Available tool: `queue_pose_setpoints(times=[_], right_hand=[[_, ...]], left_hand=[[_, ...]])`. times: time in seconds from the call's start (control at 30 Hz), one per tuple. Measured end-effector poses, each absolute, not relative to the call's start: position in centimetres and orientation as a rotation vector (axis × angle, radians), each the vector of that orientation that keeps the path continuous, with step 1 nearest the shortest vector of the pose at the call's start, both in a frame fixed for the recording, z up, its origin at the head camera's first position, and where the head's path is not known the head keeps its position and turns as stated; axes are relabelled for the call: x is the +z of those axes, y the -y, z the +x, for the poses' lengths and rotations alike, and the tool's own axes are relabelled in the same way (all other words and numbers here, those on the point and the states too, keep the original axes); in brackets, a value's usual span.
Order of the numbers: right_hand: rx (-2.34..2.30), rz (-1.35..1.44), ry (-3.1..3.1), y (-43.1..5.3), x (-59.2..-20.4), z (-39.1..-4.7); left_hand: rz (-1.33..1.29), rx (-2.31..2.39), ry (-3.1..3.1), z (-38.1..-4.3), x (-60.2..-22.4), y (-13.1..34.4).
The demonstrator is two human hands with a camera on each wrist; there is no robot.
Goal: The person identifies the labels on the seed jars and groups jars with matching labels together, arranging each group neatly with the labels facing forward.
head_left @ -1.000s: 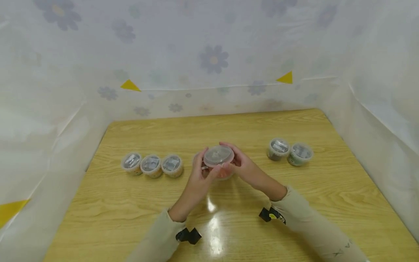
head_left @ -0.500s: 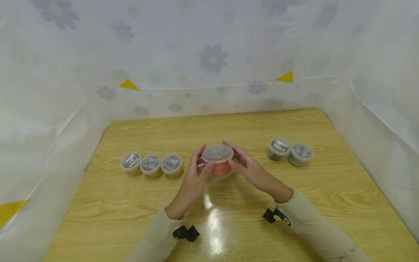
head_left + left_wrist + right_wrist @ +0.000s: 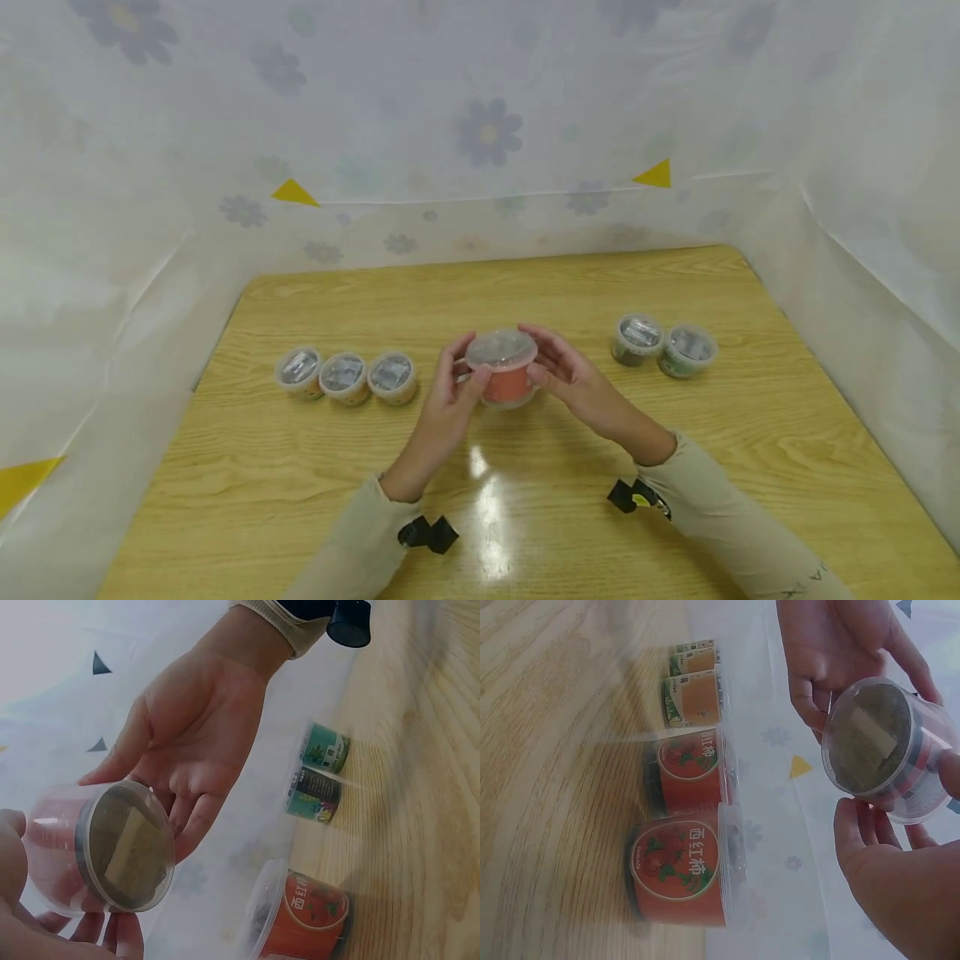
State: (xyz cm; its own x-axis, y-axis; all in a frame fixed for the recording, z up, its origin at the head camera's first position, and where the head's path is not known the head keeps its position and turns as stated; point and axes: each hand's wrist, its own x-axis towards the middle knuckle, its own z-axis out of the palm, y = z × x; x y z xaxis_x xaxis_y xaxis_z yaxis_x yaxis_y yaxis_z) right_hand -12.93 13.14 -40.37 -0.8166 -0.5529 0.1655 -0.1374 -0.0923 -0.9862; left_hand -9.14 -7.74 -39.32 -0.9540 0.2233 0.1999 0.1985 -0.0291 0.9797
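Both hands hold a red-labelled plastic tub (image 3: 507, 383) with a clear lid, raised over the middle of the table. My left hand (image 3: 452, 396) grips its left side, thumb on the front near the rim. On the opposite side my right hand (image 3: 573, 379) has its thumb against the label and its fingers around the back. Through the tub's clear end (image 3: 131, 847), the left wrist view shows brownish-green contents and a pale strip. Two more red tubs (image 3: 679, 874) with tomato pictures stand below, mostly hidden by the hands and held tub in the head view.
Three orange-labelled tubs (image 3: 345, 379) stand in a row at the left of the wooden table (image 3: 300, 483). At the right are two dark and green tubs (image 3: 686, 352). Pale flowered sheeting (image 3: 405, 150) with yellow triangles encloses the back and sides.
My thumbs have parted from the middle of the tub's front toward its sides, so more red label shows. My right hand has shifted slightly right. The tubs on the table have not moved.
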Motion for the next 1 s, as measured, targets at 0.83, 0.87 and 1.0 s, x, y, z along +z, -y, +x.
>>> queue_pose_setpoints(times=[0.83, 0.87, 1.0], right_hand=[[-1.955, -0.688, -1.951, -13.3, -40.1, -12.2], [-1.962, -0.672, -1.969, -13.4, -40.2, -12.2], [-2.026, -0.645, -1.956, -13.5, -40.6, -12.4]], left_hand=[[0.387, 2.184, -2.211, -9.0, -38.5, 8.1], [0.387, 2.191, -2.216, -8.9, -38.3, 8.1], [0.414, 2.209, -2.208, -8.7, -37.9, 8.0]])
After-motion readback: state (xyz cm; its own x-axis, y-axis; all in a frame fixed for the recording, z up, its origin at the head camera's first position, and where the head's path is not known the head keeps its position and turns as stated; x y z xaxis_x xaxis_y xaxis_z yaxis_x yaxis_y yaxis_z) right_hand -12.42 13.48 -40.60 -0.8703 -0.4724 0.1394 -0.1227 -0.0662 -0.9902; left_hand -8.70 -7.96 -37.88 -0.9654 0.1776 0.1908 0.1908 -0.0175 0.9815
